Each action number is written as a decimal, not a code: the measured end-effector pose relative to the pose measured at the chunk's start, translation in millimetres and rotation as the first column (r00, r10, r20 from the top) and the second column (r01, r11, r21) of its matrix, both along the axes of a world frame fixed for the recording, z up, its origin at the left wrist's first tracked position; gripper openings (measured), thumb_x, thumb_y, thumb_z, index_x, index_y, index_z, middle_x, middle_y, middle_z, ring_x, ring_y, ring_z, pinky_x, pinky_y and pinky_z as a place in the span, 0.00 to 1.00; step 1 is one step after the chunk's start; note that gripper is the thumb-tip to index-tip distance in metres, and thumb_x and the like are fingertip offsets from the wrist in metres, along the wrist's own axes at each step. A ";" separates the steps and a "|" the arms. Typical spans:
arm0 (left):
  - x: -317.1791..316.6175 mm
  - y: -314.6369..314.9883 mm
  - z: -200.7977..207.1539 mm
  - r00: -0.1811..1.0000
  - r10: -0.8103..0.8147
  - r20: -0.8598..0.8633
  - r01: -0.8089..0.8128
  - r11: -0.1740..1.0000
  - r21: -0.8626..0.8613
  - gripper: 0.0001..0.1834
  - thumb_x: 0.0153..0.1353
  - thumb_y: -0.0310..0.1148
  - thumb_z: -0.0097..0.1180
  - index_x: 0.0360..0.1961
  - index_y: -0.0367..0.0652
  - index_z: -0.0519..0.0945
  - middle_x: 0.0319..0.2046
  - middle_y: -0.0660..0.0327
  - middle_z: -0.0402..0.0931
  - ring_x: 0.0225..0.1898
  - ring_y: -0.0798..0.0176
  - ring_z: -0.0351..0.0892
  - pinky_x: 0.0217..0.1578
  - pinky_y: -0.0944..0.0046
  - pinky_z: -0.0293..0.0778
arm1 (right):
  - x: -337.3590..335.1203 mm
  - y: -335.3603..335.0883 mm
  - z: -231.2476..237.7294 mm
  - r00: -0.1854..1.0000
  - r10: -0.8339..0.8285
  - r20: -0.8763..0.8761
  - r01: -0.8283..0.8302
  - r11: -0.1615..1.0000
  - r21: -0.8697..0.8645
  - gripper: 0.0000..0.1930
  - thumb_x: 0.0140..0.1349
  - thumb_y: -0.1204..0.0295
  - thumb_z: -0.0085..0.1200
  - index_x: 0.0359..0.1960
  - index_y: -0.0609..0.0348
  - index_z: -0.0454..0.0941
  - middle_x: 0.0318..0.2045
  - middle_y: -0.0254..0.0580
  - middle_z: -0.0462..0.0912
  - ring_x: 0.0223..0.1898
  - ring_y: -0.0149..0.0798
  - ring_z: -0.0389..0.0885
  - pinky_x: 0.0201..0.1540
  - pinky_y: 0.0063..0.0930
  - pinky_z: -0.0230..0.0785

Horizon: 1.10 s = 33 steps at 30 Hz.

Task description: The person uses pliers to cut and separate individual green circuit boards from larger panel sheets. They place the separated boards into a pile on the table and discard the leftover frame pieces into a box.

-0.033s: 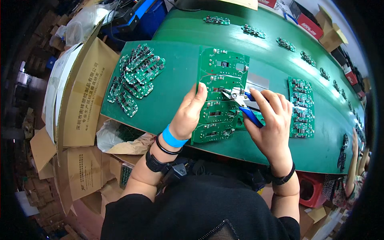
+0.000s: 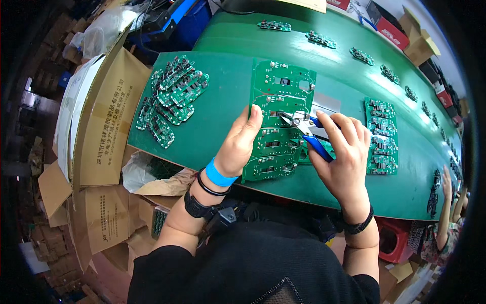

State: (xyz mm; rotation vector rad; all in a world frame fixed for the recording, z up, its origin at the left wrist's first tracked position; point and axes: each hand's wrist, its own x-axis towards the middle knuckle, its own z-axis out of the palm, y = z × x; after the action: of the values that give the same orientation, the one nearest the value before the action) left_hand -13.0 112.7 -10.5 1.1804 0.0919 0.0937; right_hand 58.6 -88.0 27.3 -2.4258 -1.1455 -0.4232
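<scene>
A green circuit board panel [image 2: 280,161], made of several joined boards, is held up over the green table. My left hand [image 2: 242,139] grips its left edge, with the thumb on the front face. My right hand [image 2: 346,144] is closed around the blue handles of a pair of side cutters [image 2: 319,148]. The cutters' jaws lie over the panel at a seam between two of its boards; whether they touch it I cannot tell. To the left lies a heap of separate small circuit boards [image 2: 174,93]. Another circuit board panel [image 2: 382,137] rests to the right of my right hand.
Single boards [image 2: 320,39] lie in a spaced row along the green belt [image 2: 238,43] beyond the table [image 2: 217,68]. A large cardboard box [image 2: 109,116] stands open at the left. Below right is a red stool [image 2: 392,243]. A co-worker's hand [image 2: 446,183] shows at the right.
The co-worker's hand at the right edge has shifted slightly. My hands, the cutters and the panel show no visible movement.
</scene>
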 end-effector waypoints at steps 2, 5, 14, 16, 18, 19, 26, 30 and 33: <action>0.1 -2.4 1.9 1.000 0.005 -0.005 -0.005 0.998 -0.069 0.26 0.75 0.46 0.30 0.64 0.39 0.61 0.56 0.55 0.70 0.54 0.62 0.74 0.54 0.60 0.73 | -0.1 -0.1 2.1 1.000 -0.004 0.025 0.004 1.000 -0.016 0.32 0.40 0.70 0.66 0.53 0.53 0.75 0.45 0.41 0.75 0.48 0.46 0.71 0.52 0.41 0.58; -1.6 -4.0 3.4 1.000 0.018 -0.024 -0.022 0.984 -0.176 0.24 0.75 0.44 0.33 0.61 0.36 0.66 0.54 0.59 0.71 0.55 0.68 0.69 0.58 0.67 0.64 | -0.9 1.7 6.3 0.999 -0.005 0.036 0.006 0.999 -0.044 0.31 0.41 0.73 0.65 0.53 0.54 0.76 0.44 0.41 0.75 0.48 0.47 0.71 0.53 0.40 0.59; -2.9 -3.2 5.2 0.999 0.033 -0.036 -0.038 0.989 -0.146 0.24 0.75 0.44 0.34 0.61 0.36 0.66 0.53 0.60 0.71 0.54 0.70 0.69 0.57 0.68 0.64 | -1.8 2.9 8.3 1.000 -0.008 0.022 0.009 0.998 -0.057 0.32 0.40 0.73 0.64 0.54 0.54 0.75 0.45 0.41 0.75 0.49 0.47 0.71 0.54 0.41 0.58; -3.4 -3.1 4.6 0.998 0.047 -0.039 -0.052 0.991 -0.127 0.24 0.75 0.43 0.34 0.61 0.36 0.66 0.54 0.60 0.71 0.54 0.70 0.68 0.57 0.68 0.64 | -2.3 3.5 8.8 1.000 -0.010 0.026 0.011 0.998 -0.060 0.32 0.40 0.73 0.64 0.54 0.54 0.75 0.45 0.41 0.75 0.49 0.47 0.71 0.54 0.41 0.58; -3.7 -2.7 5.2 0.998 0.045 -0.034 -0.050 0.989 -0.136 0.24 0.75 0.43 0.34 0.61 0.36 0.66 0.54 0.60 0.71 0.54 0.70 0.68 0.57 0.68 0.63 | -1.9 4.3 8.2 1.000 -0.005 0.021 0.006 0.998 -0.056 0.32 0.39 0.73 0.64 0.54 0.54 0.75 0.45 0.42 0.75 0.49 0.47 0.71 0.54 0.41 0.58; -3.8 -2.4 5.5 0.998 0.045 -0.031 -0.049 0.989 -0.140 0.24 0.76 0.43 0.34 0.61 0.36 0.66 0.54 0.60 0.71 0.54 0.70 0.68 0.58 0.68 0.63 | -1.5 4.8 7.7 1.000 -0.002 0.019 0.003 0.999 -0.054 0.32 0.39 0.73 0.64 0.54 0.54 0.75 0.45 0.42 0.75 0.49 0.47 0.71 0.54 0.41 0.58; -3.6 1.6 4.0 0.997 0.040 -0.065 -0.045 0.996 -0.082 0.24 0.75 0.44 0.32 0.61 0.37 0.65 0.53 0.59 0.71 0.53 0.67 0.71 0.55 0.65 0.68 | -2.0 5.6 3.9 1.000 -0.011 0.008 0.012 0.998 -0.055 0.33 0.38 0.72 0.66 0.54 0.53 0.76 0.45 0.41 0.75 0.48 0.47 0.71 0.54 0.41 0.59; -2.5 4.7 -2.1 0.994 0.053 -0.097 -0.055 0.998 -0.020 0.26 0.75 0.46 0.30 0.64 0.39 0.61 0.55 0.53 0.72 0.52 0.59 0.77 0.51 0.58 0.78 | -1.4 7.9 5.7 0.999 -0.007 0.043 0.009 0.999 -0.038 0.32 0.38 0.73 0.66 0.53 0.53 0.76 0.44 0.41 0.76 0.47 0.46 0.72 0.53 0.40 0.59; -3.2 3.6 2.5 0.994 0.049 -0.096 -0.055 0.997 -0.059 0.26 0.75 0.46 0.30 0.64 0.39 0.61 0.55 0.52 0.72 0.52 0.59 0.77 0.50 0.58 0.78 | -1.3 7.4 4.4 0.999 0.005 0.044 -0.004 1.000 -0.028 0.32 0.39 0.73 0.66 0.52 0.54 0.77 0.43 0.41 0.76 0.45 0.45 0.73 0.51 0.39 0.60</action>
State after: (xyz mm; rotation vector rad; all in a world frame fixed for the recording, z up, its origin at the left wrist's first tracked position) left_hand -16.2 116.3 -8.0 1.1204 0.2075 0.0809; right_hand 57.3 -80.6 31.6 -2.4489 -1.1828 -0.4641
